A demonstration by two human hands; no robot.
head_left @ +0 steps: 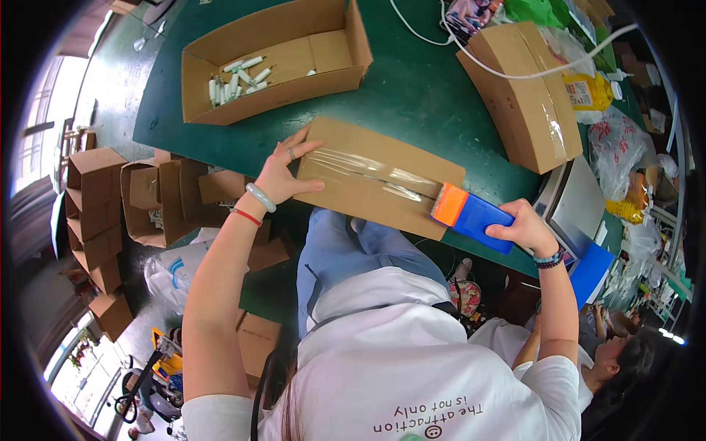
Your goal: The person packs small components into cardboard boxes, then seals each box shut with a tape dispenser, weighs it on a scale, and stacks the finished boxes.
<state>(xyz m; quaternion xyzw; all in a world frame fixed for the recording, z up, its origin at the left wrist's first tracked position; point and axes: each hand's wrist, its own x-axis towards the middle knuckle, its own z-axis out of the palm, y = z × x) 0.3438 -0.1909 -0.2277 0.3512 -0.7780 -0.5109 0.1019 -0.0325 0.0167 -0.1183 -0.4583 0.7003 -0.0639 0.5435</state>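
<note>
A closed cardboard box lies at the near edge of the green table, in front of my body. Shiny clear tape, somewhat wrinkled, runs lengthwise along its top. My left hand grips the box's left end, its thumb on top and its fingers at the far corner. In my right hand is a blue tape dispenser with an orange toothed head. The orange head rests against the right end of the box top, where the tape strip ends. My right fingers are partly hidden behind the dispenser.
An open cardboard box holding several white cylinders stands on the green table. A taped box, a white cable, bags and a yellow bottle crowd the right. More cartons stand at left. Another person sits at lower right.
</note>
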